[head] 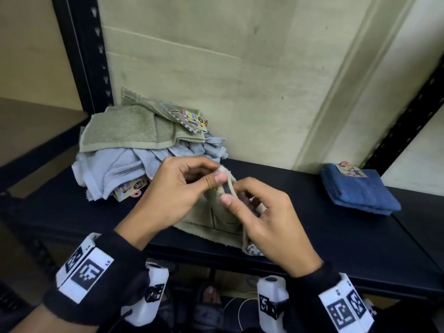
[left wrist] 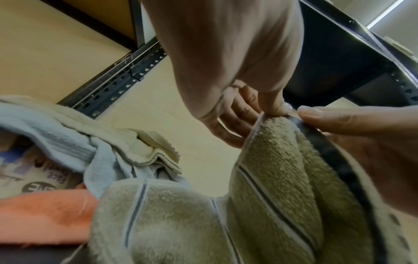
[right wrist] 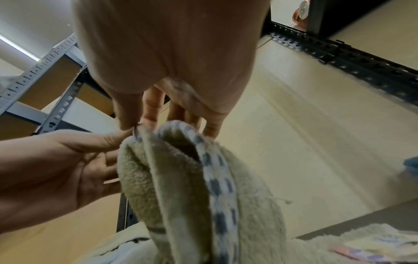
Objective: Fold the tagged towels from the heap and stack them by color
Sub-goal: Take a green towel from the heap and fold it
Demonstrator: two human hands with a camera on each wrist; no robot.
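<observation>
Towels, green (head: 134, 127) over pale grey, are heaped at the left of the black shelf (head: 300, 212).
One green towel (head: 216, 217) is pinched at its raised top edge by the left hand (head: 173, 195) and right hand (head: 262, 219) together mid-shelf; a folded blue towel (head: 358, 188) is seen far right.

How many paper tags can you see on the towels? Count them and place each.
3: one tag on the green towel topping the heap, one low on the heap's light blue towels, one on the folded dark blue towel. Others may be hidden.
</observation>
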